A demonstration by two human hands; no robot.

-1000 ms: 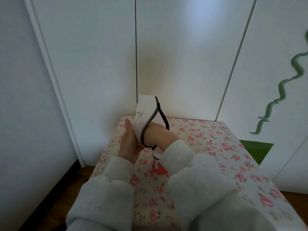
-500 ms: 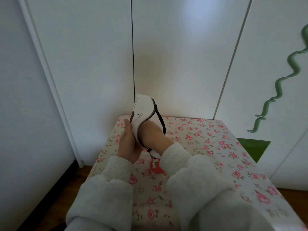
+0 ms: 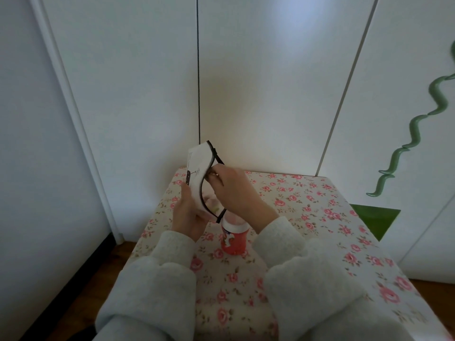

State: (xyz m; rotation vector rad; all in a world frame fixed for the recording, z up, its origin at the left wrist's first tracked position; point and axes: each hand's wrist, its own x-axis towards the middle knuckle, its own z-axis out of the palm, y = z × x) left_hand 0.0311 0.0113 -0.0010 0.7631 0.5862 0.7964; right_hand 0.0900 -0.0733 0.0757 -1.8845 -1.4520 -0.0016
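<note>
Pouch (image 3: 197,173) is held in the air over the far-left part of the flowered table (image 3: 307,217), its mouth gaping toward me. Left hand (image 3: 188,215) cups it from below and the left, fingers curled round the body. Right hand (image 3: 236,190) pinches the black zip edge at the upper rim, fingers bent. Pouch looks like thin white fabric, light and floppy. I judge it will fold wherever it goes unsupported, so the stiffer zip rim is the best hold, one hand on each side to keep the mouth spread. Neither fragile nor slippery by the look of it. Something pale sits inside; I cannot tell what. Bottle (image 3: 234,238), red with a white top, stands on the table just under the pouch's lower corner, between the wrists; touching or not, I cannot tell. It could tip if a sleeve (image 3: 295,254) or the pouch drags across it. White doors (image 3: 258,82) close behind leave little room forward. Green squiggle (image 3: 413,129) and green triangle (image 3: 376,217) sit to the right, well apart.
</note>
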